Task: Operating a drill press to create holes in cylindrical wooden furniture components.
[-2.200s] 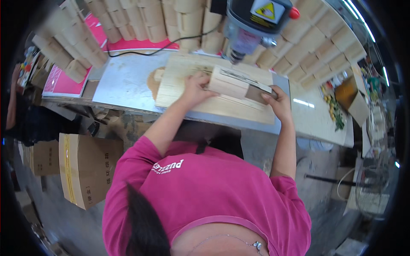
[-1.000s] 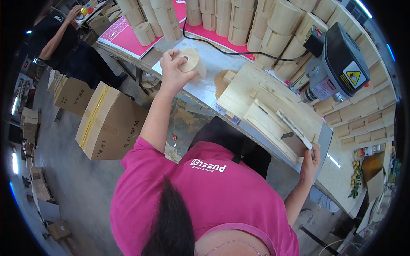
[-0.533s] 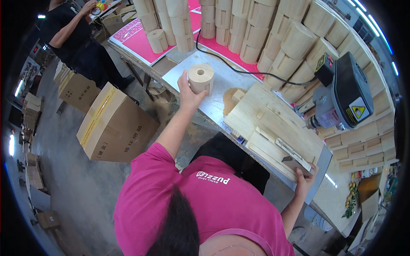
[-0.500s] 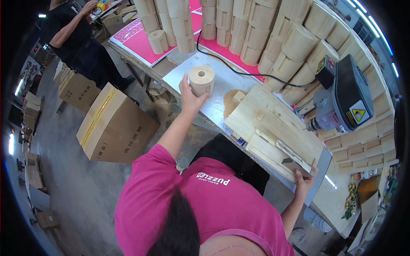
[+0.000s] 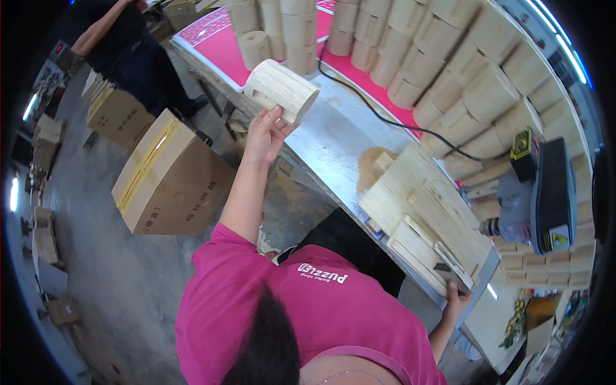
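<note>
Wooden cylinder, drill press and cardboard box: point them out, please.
Wooden cylinder (image 5: 282, 86), head view, on its curved side.
Drill press (image 5: 552, 192), head view, on its dark housing.
Cardboard box (image 5: 170, 176), head view, on its top face.

Workshop surroundings, upper and left of frame

Rows of pale wooden cylinders (image 5: 449, 58) are standing stacked along the top, a black cable (image 5: 385, 119) is running across the grey metal bench (image 5: 333, 138), and brown cardboard boxes (image 5: 170, 176) are sitting left on the floor.

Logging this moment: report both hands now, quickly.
Left hand: closed on the wooden cylinder, held up.
Right hand: rests at the wooden jig corner; grip cannot be told.
</note>
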Action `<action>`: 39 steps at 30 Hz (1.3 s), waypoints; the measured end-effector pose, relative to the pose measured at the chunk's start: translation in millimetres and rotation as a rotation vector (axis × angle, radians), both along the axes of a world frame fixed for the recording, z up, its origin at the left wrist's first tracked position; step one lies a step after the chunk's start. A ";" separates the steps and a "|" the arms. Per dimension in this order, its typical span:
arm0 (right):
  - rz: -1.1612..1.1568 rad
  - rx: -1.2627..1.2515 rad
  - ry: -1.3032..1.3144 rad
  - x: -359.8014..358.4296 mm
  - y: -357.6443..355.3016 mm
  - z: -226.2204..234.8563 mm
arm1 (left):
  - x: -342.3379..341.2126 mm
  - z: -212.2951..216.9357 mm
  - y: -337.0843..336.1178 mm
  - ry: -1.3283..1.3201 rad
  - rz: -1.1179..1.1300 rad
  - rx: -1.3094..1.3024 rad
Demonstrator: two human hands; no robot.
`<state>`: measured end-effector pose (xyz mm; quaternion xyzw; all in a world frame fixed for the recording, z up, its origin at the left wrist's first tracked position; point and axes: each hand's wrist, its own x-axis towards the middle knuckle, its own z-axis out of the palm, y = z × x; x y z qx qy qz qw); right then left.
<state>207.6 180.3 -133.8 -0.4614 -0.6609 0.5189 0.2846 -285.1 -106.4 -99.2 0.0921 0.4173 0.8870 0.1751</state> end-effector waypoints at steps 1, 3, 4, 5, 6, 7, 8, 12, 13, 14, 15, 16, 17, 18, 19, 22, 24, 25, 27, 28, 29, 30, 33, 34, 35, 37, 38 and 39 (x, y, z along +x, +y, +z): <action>0.015 0.023 -0.023 6.4 4.6 -4.8 | -6.4 4.2 -6.1 0.007 -0.047 0.136; 0.043 0.047 -0.039 6.1 4.4 -9.4 | -18.3 6.9 -14.8 -0.016 -0.117 0.317; -0.013 0.074 0.001 2.2 -0.5 -7.5 | -24.4 9.9 -19.1 -0.041 -0.211 0.497; -0.069 0.099 0.040 -0.2 -4.0 -5.2 | -34.1 6.9 -25.7 -0.037 -0.319 0.592; -0.058 0.096 0.049 -1.5 -5.2 -1.8 | -42.1 6.7 -31.5 -0.026 -0.310 0.588; -0.061 0.081 0.024 -2.2 -6.0 1.7 | -49.2 7.7 -36.8 0.010 -0.404 0.651; -0.069 0.067 -0.001 -1.0 -7.3 0.9 | -56.5 9.3 -41.0 0.044 -0.504 0.713; -0.084 0.125 -0.028 5.0 -6.1 -5.7 | -91.3 15.1 -50.6 0.060 -0.541 0.738; -0.076 0.117 -0.002 5.8 -6.7 -5.6 | -103.2 18.1 -53.6 0.073 -0.375 0.623; -0.087 0.121 -0.001 8.1 -5.3 -7.5 | -111.7 24.2 -54.9 0.084 -0.206 0.507; -0.104 0.091 -0.030 11.2 -3.7 -10.6 | -121.6 33.6 -54.3 0.091 -0.051 0.341; -0.115 0.057 -0.057 10.7 -2.0 -12.6 | -131.7 41.5 -55.1 0.143 0.091 0.178; -0.124 0.059 -0.056 4.6 -5.9 -6.4 | -146.4 47.8 -54.9 0.201 0.200 -0.024; -0.123 0.059 -0.076 -2.2 -10.2 1.7 | -162.4 52.3 -52.5 0.258 0.308 -0.226; -0.118 0.057 -0.097 -7.3 -13.1 6.9 | -177.7 53.9 -49.4 0.258 0.304 -0.226; -0.126 0.152 0.012 -0.8 -11.3 -7.9 | -218.3 49.4 -34.5 0.459 0.582 -0.608; -0.117 0.168 0.009 -1.3 -8.8 -12.0 | -233.6 41.8 -24.4 0.537 0.739 -0.649; -0.102 0.184 0.006 -2.4 -8.5 -10.5 | -230.1 46.4 -18.0 0.478 0.723 -0.639; -0.127 0.164 -0.015 -6.8 -12.0 -7.2 | -230.1 52.1 -20.2 0.341 0.567 -0.420; -0.143 0.144 -0.030 -10.2 -13.6 -6.2 | -229.7 54.9 -22.5 0.207 0.418 -0.204; -0.142 0.142 -0.030 -8.9 -13.1 -7.0 | -224.8 53.9 -22.5 0.121 0.326 0.021; -0.130 0.161 -0.009 -5.1 -12.6 -8.8 | -216.6 51.4 -23.7 0.121 0.330 0.018; -0.120 0.191 0.014 -2.2 -12.4 -14.7 | -199.9 52.1 -34.1 0.145 -0.202 0.620; -0.139 0.211 0.003 -4.2 -12.7 -9.9 | -195.1 53.9 -35.6 0.148 -0.190 0.617; -0.116 0.036 -0.133 -5.0 -14.4 7.5 | -189.6 56.0 -37.3 0.229 -0.371 0.660; -0.109 0.036 -0.125 -4.3 -14.0 4.8 | -174.7 61.1 -43.1 0.293 -0.515 0.603; -0.115 0.037 -0.116 -3.6 -13.6 4.3 | -170.2 65.0 -43.3 0.294 -0.509 0.604; -0.110 0.039 -0.115 -4.0 -12.5 4.2 | -166.3 69.4 -42.0 0.326 -0.556 0.593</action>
